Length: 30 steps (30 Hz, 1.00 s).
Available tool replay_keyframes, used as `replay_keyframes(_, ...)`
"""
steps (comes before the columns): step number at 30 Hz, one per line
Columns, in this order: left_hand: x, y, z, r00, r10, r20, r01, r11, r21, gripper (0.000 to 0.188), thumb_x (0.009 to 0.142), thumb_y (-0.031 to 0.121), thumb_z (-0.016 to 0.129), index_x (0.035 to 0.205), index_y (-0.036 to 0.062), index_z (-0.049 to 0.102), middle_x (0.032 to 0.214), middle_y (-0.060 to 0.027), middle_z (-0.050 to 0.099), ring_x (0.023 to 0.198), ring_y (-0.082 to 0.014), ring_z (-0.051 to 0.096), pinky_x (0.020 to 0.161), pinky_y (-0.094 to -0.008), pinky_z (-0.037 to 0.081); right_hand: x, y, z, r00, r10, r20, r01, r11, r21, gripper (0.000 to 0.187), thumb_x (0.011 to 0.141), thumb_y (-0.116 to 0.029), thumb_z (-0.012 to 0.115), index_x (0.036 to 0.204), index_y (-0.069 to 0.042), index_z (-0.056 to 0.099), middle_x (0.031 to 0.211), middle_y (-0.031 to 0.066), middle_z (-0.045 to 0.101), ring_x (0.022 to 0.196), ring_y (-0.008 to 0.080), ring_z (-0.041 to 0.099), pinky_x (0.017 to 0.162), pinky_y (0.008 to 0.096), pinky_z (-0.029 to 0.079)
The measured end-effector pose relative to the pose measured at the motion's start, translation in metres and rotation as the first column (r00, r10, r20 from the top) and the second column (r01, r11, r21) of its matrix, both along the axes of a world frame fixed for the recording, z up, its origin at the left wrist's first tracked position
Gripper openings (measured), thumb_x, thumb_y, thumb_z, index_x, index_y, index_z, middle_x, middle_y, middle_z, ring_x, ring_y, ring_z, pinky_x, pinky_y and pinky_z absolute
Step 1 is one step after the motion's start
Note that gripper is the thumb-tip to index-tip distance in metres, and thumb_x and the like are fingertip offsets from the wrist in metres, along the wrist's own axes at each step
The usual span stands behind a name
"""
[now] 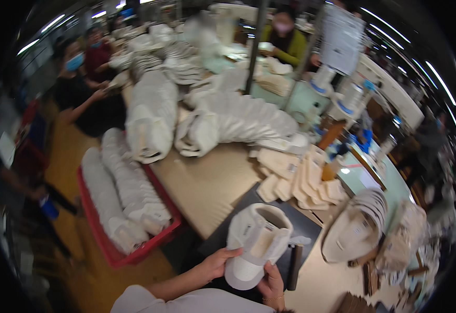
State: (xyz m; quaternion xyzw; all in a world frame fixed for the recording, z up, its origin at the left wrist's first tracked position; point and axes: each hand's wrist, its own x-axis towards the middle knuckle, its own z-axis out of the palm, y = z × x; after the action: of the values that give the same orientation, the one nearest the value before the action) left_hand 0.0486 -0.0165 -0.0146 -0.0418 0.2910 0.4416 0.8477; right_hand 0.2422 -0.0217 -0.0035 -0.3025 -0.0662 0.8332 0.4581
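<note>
From the head view, the person holds a white shoe upper [256, 242] low and near, just over the near edge of the table [212, 182]; the left hand [218, 262] grips its left side with fingers curled round the wall, and the right hand [271, 283] cups it from below at the near end, thumb up against the fabric; both hands are closed on it, seemingly so the open collar faces up and the inside can be looked into. It hangs over a dark mat [303, 224], which probably marks the working spot; a slim dark tool [295, 266] lies on the mat just right of the right hand, within easy reach.

Further right sits a stack of nested white uppers [356, 229], tipped on its side; beyond the mat, cream-coloured cut pieces [298, 180] are fanned out, likely so one can be lifted at a time. To the left, a red crate [129, 253] stands beside the table, packed with rows of white uppers; far across the table long white rows [238, 120] lie heaped. Other people [79, 88] work at the far left and far end, their hands well apart from this person's.
</note>
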Motion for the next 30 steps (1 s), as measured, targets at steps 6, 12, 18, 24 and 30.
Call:
replay_keyframes(6,-0.002,-0.004,0.000,1.000,0.024,0.018,-0.026,0.997,0.075,0.051,0.089,0.017,0.068,0.132,-0.0012,0.048,0.127,-0.0132,0.059,0.114,-0.0248,0.059,0.103,-0.0404,0.044,-0.004,0.001,0.002,0.999,-0.002,0.053,0.001,0.999,0.032,0.061,0.086,-0.011,0.068,0.139,-0.004,0.039,0.135,0.0097,0.052,0.123,0.0261,0.051,0.107,0.0423,0.039)
replay_keyframes(12,-0.003,-0.006,-0.002,1.000,0.021,-0.006,-0.021,0.997,0.073,0.052,0.089,0.017,0.068,0.133,-0.0010,0.047,0.128,-0.0131,0.058,0.116,-0.0246,0.058,0.103,-0.0394,0.043,0.001,0.003,0.000,0.997,0.035,0.074,-0.036,0.999,0.016,0.061,0.087,-0.011,0.067,0.139,-0.004,0.038,0.135,0.0099,0.053,0.123,0.0264,0.051,0.107,0.0428,0.040)
replay_keyframes(18,-0.005,-0.005,-0.011,1.000,0.004,-0.005,-0.003,0.997,0.077,0.053,0.089,0.017,0.068,0.134,-0.0005,0.046,0.128,-0.0134,0.058,0.116,-0.0249,0.057,0.104,-0.0399,0.043,-0.002,0.003,0.000,0.998,0.028,0.055,-0.029,0.999,0.019,0.061,0.087,-0.012,0.067,0.140,-0.004,0.037,0.135,0.0104,0.052,0.123,0.0269,0.051,0.107,0.0437,0.039)
replay_keyframes(24,-0.005,-0.005,-0.003,1.000,-0.015,0.018,0.015,0.999,0.041,0.053,0.090,0.017,0.065,0.135,-0.0007,0.044,0.131,-0.0134,0.056,0.118,-0.0251,0.056,0.105,-0.0408,0.042,-0.001,0.003,0.001,0.999,0.022,0.048,-0.023,1.000,0.006,0.059,0.087,-0.012,0.067,0.139,-0.003,0.040,0.134,0.0107,0.053,0.123,0.0271,0.051,0.108,0.0441,0.039)
replay_keyframes(30,-0.007,-0.005,-0.001,0.993,-0.073,0.096,0.065,0.994,0.089,0.053,0.094,0.021,0.062,0.138,-0.0007,0.041,0.133,-0.0123,0.053,0.121,-0.0235,0.053,0.106,-0.0388,0.041,0.003,0.004,0.001,0.997,0.020,0.072,-0.021,1.000,0.007,0.058,0.087,-0.012,0.068,0.138,-0.004,0.041,0.134,0.0103,0.053,0.122,0.0271,0.052,0.107,0.0444,0.040)
